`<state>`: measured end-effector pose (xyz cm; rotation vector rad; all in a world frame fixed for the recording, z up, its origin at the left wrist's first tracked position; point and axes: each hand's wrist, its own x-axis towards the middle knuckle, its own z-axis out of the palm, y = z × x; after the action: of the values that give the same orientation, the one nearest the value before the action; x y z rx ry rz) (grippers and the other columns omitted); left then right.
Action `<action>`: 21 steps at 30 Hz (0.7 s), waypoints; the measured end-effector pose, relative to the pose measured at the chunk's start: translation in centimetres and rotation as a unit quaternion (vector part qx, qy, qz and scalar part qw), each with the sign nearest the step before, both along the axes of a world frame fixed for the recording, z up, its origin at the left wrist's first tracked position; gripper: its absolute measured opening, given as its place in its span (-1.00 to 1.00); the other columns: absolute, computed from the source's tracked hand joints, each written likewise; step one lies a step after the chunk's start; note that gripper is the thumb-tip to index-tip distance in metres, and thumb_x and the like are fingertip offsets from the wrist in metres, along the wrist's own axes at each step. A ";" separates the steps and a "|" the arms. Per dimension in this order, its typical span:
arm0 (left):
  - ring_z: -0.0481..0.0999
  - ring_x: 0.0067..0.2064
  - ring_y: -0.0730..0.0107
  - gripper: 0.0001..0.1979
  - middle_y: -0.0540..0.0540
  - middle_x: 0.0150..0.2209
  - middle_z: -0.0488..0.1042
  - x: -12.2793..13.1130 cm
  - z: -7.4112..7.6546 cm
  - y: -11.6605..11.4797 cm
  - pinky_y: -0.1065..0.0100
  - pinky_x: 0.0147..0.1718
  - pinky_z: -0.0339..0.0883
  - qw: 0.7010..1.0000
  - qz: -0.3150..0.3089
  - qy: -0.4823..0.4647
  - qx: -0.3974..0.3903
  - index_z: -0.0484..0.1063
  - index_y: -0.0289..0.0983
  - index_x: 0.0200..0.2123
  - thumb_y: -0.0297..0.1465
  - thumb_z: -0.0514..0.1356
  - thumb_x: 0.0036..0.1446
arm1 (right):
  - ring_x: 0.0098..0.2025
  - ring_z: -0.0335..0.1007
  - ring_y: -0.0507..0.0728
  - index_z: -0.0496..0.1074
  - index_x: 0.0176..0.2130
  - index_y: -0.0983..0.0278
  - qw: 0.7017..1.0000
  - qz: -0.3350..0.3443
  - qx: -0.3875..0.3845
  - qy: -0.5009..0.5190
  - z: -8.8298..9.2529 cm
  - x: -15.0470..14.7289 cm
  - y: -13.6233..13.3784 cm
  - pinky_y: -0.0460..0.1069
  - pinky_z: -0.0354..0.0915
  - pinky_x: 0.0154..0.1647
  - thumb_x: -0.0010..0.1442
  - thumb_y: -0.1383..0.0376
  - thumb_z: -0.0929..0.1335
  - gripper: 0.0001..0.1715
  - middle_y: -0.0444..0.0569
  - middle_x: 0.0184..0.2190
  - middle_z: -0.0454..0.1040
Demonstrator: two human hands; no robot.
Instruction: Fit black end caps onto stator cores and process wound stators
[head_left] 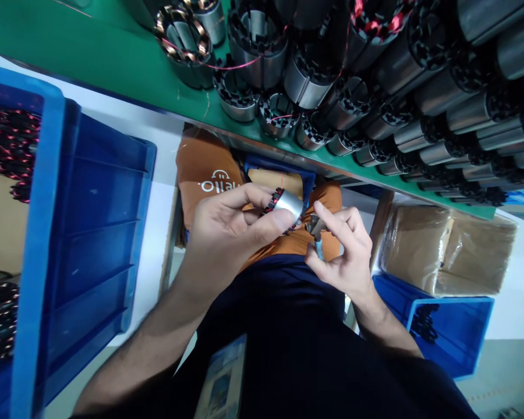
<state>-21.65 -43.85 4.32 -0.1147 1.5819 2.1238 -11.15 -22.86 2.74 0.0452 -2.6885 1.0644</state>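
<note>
Tilted on its side, a silver motor stator (pixel 290 203) with black slotted ends and red wire is pinched between the thumb and fingers of my left hand (pixel 227 230). A thin wire sticks up from its far end. My right hand (pixel 347 241) grips small wire cutters (pixel 316 227) with dark metal jaws and a blue handle. The jaws are close to the stator's right end; whether they touch it I cannot tell. Both hands are above my lap, below the front edge of the green table (pixel 113 75).
Rows of stators (pixel 308 78) crowd the green table, some trailing red wire. On the left, a blue crate (pixel 48 233) contains wound parts. At the right are a plastic-wrapped carton (pixel 471 250) and a blue bin (pixel 454 337) with black pieces. A brown cloth (pixel 203 169) hangs ahead.
</note>
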 end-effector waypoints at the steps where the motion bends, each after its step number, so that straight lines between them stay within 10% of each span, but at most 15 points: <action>1: 0.63 -0.37 0.37 -0.65 -0.03 -0.31 0.65 0.0 0.0 0.2 0.33 -0.43 0.57 1.000 -0.004 -0.011 0.006 0.66 -0.17 -0.33 -0.13 0.68 0.18 | -0.14 0.49 0.25 0.59 0.54 -0.02 1.000 0.002 0.010 0.009 -0.1 0.0 0.0 0.21 0.59 -0.07 0.33 0.35 0.49 -0.13 -0.04 -0.16 0.52; 10: 0.65 -0.35 0.33 -0.65 -0.06 -0.32 0.69 0.0 0.3 1.2 0.31 -0.39 0.62 0.999 -0.016 -0.026 0.016 0.67 -0.17 -0.30 -0.10 0.66 0.19 | -0.12 0.50 0.26 0.49 0.64 -0.15 0.999 0.010 0.012 0.046 0.0 -0.4 -0.4 0.21 0.57 -0.10 0.42 0.32 0.54 -0.07 -0.01 -0.11 0.48; 21: 0.68 -0.31 0.30 -0.76 -0.05 -0.33 0.69 0.2 0.1 1.6 0.31 -0.34 0.66 1.000 -0.002 -0.024 0.012 0.67 -0.18 -0.35 -0.25 0.62 0.18 | -0.16 0.51 0.22 0.70 0.44 -0.08 1.000 -0.020 -0.009 0.000 -0.3 0.0 0.0 0.17 0.60 -0.11 0.58 0.13 0.53 -0.48 -0.04 -0.19 0.54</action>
<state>-21.41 -42.27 4.41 -0.1522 1.5285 2.1200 -11.20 -22.90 2.41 -0.0118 -2.6683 1.0778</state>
